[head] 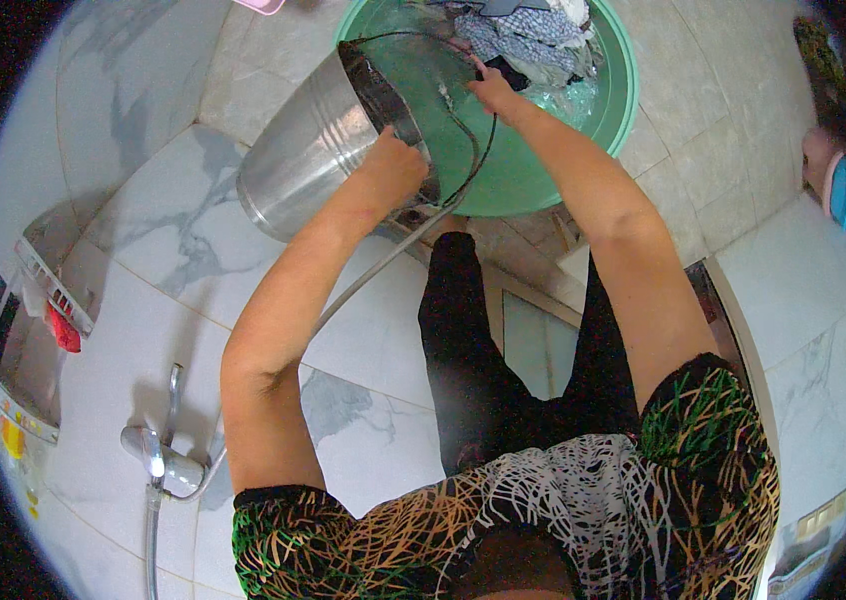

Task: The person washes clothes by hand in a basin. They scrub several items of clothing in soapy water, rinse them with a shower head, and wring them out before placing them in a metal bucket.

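Observation:
A steel bucket [303,142] lies tilted, its mouth turned toward a green plastic basin [624,97]. At the bucket's mouth is my left hand [396,171], closed over the rim; its fingertips are hidden. The bucket's thin dark bail handle [393,33] arcs over the basin, and my right hand [496,94] grips it. Cloudy water [498,180] covers the basin's bottom. Wet laundry [524,37], partly patterned blue-grey cloth, is heaped at its far side. A flexible shower hose [385,264] runs past the bucket's mouth, its end over or in the water.
A chrome mixer tap [179,465] juts from the marbled wall at left. Above it, a corner rack [55,289] holds a red item. Pale tiles [700,142] surround the basin. At far right is a blue object [841,187]. A pink plastic edge [264,6] shows at the top.

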Tool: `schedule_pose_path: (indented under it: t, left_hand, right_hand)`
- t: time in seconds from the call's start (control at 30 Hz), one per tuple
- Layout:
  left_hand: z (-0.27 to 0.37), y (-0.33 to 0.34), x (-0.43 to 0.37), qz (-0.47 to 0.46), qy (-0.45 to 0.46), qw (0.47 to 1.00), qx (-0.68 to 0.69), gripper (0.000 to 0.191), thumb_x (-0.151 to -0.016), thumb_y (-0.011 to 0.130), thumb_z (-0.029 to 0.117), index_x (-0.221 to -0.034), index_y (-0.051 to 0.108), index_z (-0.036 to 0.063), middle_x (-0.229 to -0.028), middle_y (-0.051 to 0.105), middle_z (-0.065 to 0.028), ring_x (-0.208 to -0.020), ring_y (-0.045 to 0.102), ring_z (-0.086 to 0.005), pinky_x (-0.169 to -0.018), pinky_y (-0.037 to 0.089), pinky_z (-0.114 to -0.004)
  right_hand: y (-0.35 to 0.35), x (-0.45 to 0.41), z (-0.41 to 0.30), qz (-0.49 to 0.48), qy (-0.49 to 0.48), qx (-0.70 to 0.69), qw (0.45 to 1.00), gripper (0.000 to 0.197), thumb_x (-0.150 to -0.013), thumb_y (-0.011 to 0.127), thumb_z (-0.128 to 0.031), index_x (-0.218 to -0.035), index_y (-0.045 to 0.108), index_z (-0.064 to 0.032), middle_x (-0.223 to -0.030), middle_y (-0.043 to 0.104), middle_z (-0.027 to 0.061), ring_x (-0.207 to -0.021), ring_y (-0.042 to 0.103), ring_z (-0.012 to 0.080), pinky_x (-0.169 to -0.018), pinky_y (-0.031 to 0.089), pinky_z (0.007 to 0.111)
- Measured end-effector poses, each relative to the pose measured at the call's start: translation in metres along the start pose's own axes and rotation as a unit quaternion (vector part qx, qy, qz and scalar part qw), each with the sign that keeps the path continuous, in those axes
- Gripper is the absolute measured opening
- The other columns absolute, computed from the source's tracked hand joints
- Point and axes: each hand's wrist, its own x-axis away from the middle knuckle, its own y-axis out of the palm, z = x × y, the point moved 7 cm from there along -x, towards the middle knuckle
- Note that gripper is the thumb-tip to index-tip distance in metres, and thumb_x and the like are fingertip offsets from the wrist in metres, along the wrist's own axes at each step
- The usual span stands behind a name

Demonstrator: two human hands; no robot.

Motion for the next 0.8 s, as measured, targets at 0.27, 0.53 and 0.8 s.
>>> schedule_pose_path:
  t: [0.27,0.53,0.8]
  left_hand:
    - [0.007,-0.011,-0.021,-0.025,0.009,0.999,-0.042,0.013,-0.075,0.053,0.015,-0.073,0.066,0.0135,-0.072,0.063,-0.0031,-0.074,0.061,-0.0190,-0.076,0.036,-0.036]
    - [0.006,-0.008,-0.029,-0.040,0.010,0.999,-0.033,0.013,-0.075,0.052,0.015,-0.074,0.065,0.0122,-0.075,0.064,-0.0049,-0.074,0.062,-0.0205,-0.075,0.040,-0.037]
    - [0.004,-0.002,-0.032,-0.110,-0.007,0.994,-0.010,0.016,-0.077,0.052,0.017,-0.082,0.066,0.0134,-0.084,0.065,-0.0030,-0.082,0.061,-0.0191,-0.080,0.037,-0.038]
  right_hand:
    - [-0.010,0.010,0.006,-0.019,-0.036,0.072,0.997,0.070,-0.076,0.059,-0.017,-0.135,0.022,-0.0305,-0.120,0.033,0.0105,-0.067,0.047,0.0194,-0.050,0.043,0.032]
    - [-0.018,0.027,0.004,-0.101,0.128,-0.032,0.986,0.074,-0.076,0.059,-0.019,-0.135,0.018,-0.0328,-0.125,0.029,0.0092,-0.076,0.047,0.0207,-0.053,0.045,0.034]
    - [-0.017,0.034,-0.008,-0.105,0.097,-0.015,0.990,0.072,-0.079,0.057,-0.019,-0.136,0.016,-0.0287,-0.120,0.034,0.0088,-0.076,0.046,0.0206,-0.055,0.044,0.035]
